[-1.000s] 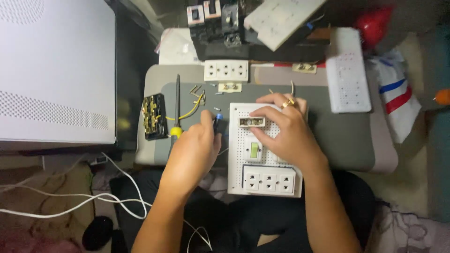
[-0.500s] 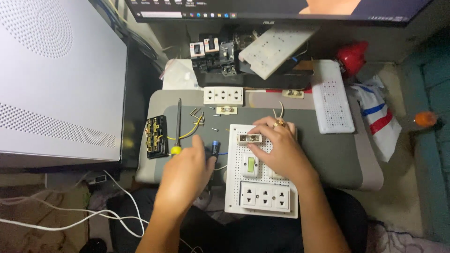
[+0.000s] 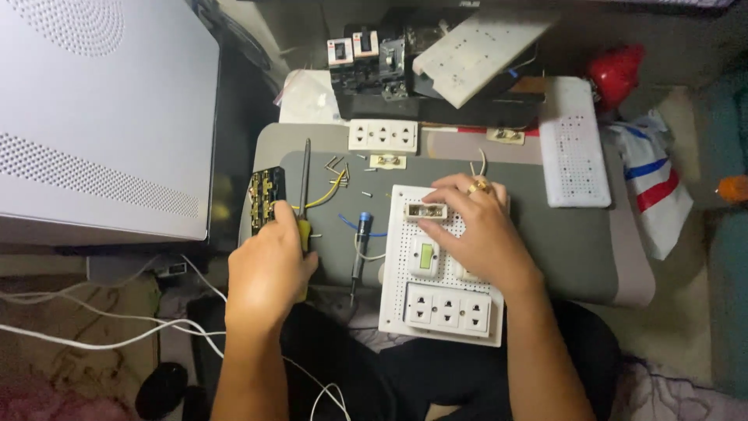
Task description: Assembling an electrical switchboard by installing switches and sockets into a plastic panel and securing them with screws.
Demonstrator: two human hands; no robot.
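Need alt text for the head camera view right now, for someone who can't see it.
Seen from above, a person's left hand closes on a yellow-handled screwdriver lying on a grey mat, while the right hand rests on a white perforated board fitted with a switch and a triple socket. A blue-tipped screwdriver lies between the hands.

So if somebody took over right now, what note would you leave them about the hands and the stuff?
Left hand: fingers closed around the yellow-handled screwdriver on the grey mat.
Right hand: resting flat on the white board, fingertips by the small connector at its top.
Done: a switch and a triple socket sit on the board.
Beside it: blue-handled screwdriver, loose yellow wires, black terminal block.
Left: those loose wires are not connected to anything yet.
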